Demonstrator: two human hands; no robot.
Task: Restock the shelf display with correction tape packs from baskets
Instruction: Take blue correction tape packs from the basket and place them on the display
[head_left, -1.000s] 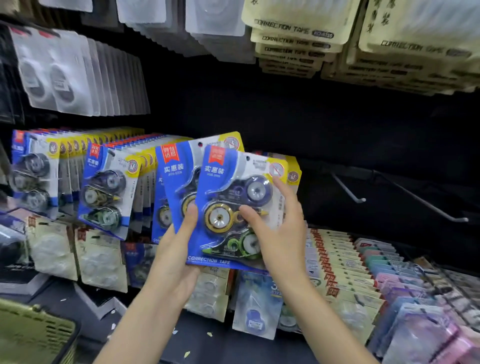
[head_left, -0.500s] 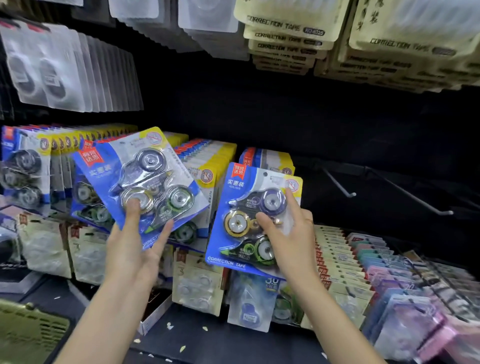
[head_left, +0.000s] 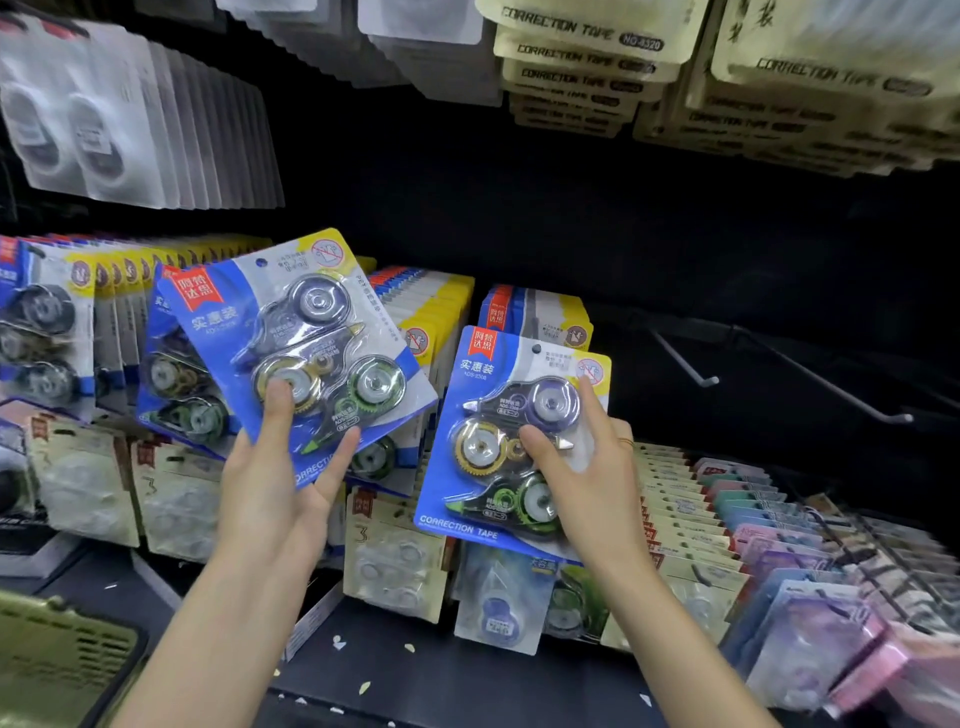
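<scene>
Now pack (head_left: 511, 436) between right-hand fingers (head_left: 540, 441)

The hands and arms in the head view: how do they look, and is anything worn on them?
Both forearms are bare, with no sleeves, gloves or watch in view. The right hand wears a thin gold ring on one finger. The left hand shows no jewellery. The nails look short and unpainted.

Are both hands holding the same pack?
No: the left hand grips a tilted pack, while the right hand holds a separate upright pack.
</scene>
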